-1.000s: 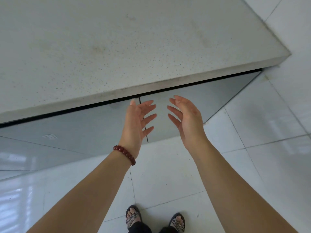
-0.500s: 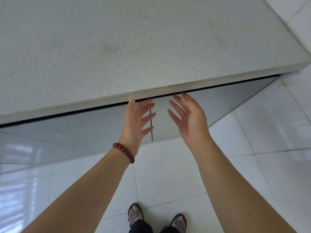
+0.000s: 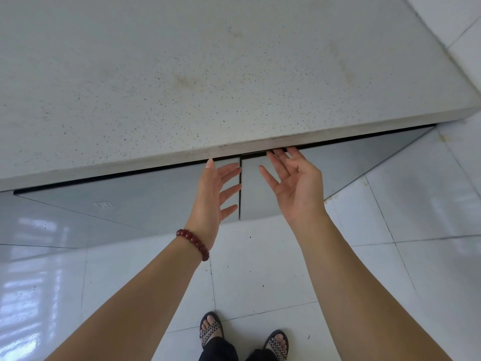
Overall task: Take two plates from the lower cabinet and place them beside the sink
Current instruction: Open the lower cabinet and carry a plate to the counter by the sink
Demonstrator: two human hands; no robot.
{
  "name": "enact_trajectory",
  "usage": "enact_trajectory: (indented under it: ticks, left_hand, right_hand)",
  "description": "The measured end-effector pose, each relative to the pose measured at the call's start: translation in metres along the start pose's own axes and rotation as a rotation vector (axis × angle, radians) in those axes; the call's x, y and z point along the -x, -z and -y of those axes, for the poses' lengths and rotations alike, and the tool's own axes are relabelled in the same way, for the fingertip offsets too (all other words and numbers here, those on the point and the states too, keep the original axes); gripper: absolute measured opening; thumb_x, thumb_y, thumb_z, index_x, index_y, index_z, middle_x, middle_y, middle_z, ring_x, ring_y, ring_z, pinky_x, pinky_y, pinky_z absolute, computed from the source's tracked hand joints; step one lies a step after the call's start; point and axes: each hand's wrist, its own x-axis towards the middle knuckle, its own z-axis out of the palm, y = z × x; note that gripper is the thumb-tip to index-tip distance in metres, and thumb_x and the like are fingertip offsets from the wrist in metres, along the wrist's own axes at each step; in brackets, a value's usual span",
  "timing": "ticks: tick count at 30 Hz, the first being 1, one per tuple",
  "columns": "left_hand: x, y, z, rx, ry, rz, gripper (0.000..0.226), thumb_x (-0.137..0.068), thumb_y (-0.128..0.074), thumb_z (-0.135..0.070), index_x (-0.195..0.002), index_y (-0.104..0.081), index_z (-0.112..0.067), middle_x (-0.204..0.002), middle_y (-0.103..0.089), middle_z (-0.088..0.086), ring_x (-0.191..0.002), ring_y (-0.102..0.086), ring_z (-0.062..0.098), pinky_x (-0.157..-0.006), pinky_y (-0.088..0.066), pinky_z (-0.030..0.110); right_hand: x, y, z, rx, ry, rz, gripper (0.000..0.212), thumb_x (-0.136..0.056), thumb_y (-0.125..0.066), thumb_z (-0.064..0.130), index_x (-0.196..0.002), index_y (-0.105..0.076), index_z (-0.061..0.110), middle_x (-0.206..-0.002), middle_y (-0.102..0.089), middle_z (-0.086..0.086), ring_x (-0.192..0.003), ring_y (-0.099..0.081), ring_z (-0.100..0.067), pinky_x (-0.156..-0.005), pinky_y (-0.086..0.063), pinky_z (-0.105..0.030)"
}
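Right hand (image 3: 296, 186) at cabinet door (image 3: 351, 162), sticker (image 3: 103, 204) unreadable

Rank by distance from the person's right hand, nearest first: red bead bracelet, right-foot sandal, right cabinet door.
1. Right cabinet door: the right hand has its fingertips at the door's top edge, under the countertop.
2. Red bead bracelet: on the left wrist, to the left.
3. Right-foot sandal: down on the floor, bottom of the view.
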Motion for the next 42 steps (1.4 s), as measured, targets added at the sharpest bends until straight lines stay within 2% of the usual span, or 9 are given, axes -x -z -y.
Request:
enact_trajectory:
  ticks: [5,10,15,19,25,28,35,39,42]
  left_hand:
    - [0.015,-0.001,0.000,0.005,-0.006,-0.040,0.071,-0.075,-0.025,-0.069,-0.124,-0.056,-0.029,-0.132,-0.056,-0.015,-0.122,-0.052,0.012,-0.104,-0.038,0.047]
    - [0.034,-0.011,-0.008,-0.027,-0.008,-0.033,0.061,-0.093,-0.016,-0.060,-0.131,-0.050,-0.028,-0.138,-0.051,-0.011,-0.129,-0.045,0.016,-0.108,-0.034,0.047]
    - [0.050,-0.026,-0.016,-0.147,0.032,0.033,0.061,-0.095,-0.009,-0.054,-0.138,-0.042,-0.026,-0.148,-0.041,-0.006,-0.138,-0.033,0.016,-0.114,-0.024,0.048]
    - [0.058,-0.036,-0.012,-0.234,0.088,0.080,0.066,-0.094,-0.001,-0.053,-0.143,-0.035,-0.024,-0.151,-0.036,-0.001,-0.142,-0.025,0.019,-0.116,-0.016,0.051]
    - [0.068,-0.045,-0.008,-0.299,0.103,0.078,0.066,-0.093,0.003,-0.053,-0.144,-0.032,-0.030,-0.149,-0.039,0.001,-0.143,-0.022,0.022,-0.116,-0.008,0.054]
    - [0.069,-0.048,-0.008,-0.307,0.101,0.070,0.066,-0.092,0.002,-0.056,-0.143,-0.032,-0.033,-0.150,-0.036,0.000,-0.143,-0.021,0.023,-0.115,-0.009,0.053]
    - [0.074,-0.051,-0.004,-0.379,0.123,0.101,0.066,-0.090,0.001,-0.060,-0.141,-0.033,-0.037,-0.148,-0.041,0.002,-0.141,-0.027,0.027,-0.113,-0.011,0.053]
    - [0.083,-0.053,0.002,-0.433,0.144,0.161,0.081,-0.074,0.000,-0.075,-0.140,-0.033,-0.041,-0.148,-0.041,0.001,-0.141,-0.026,0.027,-0.112,-0.011,0.056]
    - [0.091,-0.056,0.010,-0.493,0.160,0.218,0.096,-0.058,-0.002,-0.088,-0.139,-0.032,-0.046,-0.148,-0.042,-0.001,-0.142,-0.025,0.026,-0.112,-0.010,0.056]
  right_hand:
    - [0.013,0.007,0.000,-0.020,-0.017,-0.026,0.043,-0.091,-0.039,0.000,-0.133,-0.046,0.010,-0.115,-0.060,-0.012,-0.114,-0.061,-0.024,-0.088,-0.055,-0.047]
    - [0.035,0.019,0.000,-0.029,-0.046,-0.088,0.039,-0.092,-0.040,-0.001,-0.126,-0.052,0.012,-0.114,-0.063,-0.014,-0.114,-0.061,-0.027,-0.088,-0.054,-0.049]
    - [0.056,0.030,0.006,0.002,-0.070,-0.158,0.033,-0.095,-0.041,0.004,-0.124,-0.054,0.011,-0.115,-0.064,-0.015,-0.108,-0.064,-0.028,-0.087,-0.055,-0.048]
    - [0.069,0.034,0.012,0.062,-0.108,-0.190,0.023,-0.096,-0.044,0.009,-0.111,-0.061,0.013,-0.112,-0.067,-0.015,-0.105,-0.065,-0.029,-0.089,-0.054,-0.047]
    - [0.090,0.040,0.021,0.176,-0.110,-0.213,0.032,-0.099,-0.042,0.018,-0.127,-0.056,0.011,-0.121,-0.065,-0.012,-0.104,-0.065,-0.026,-0.095,-0.052,-0.046]
    - [0.104,0.043,0.024,0.225,-0.115,-0.225,0.035,-0.100,-0.040,0.023,-0.130,-0.054,0.010,-0.123,-0.064,-0.011,-0.111,-0.062,-0.028,-0.097,-0.050,-0.045]
    - [0.132,0.046,0.023,0.291,-0.088,-0.266,0.030,-0.100,-0.039,0.025,-0.125,-0.053,0.014,-0.129,-0.061,-0.010,-0.120,-0.056,-0.029,-0.103,-0.045,-0.046]
    - [0.145,0.044,0.025,0.342,-0.058,-0.283,0.026,-0.100,-0.040,0.027,-0.123,-0.050,0.019,-0.130,-0.060,-0.008,-0.122,-0.055,-0.027,-0.104,-0.044,-0.045]
    - [0.156,0.048,0.028,0.379,-0.055,-0.315,0.035,-0.101,-0.038,0.029,-0.134,-0.044,0.019,-0.130,-0.060,-0.008,-0.123,-0.053,-0.025,-0.105,-0.042,-0.046]
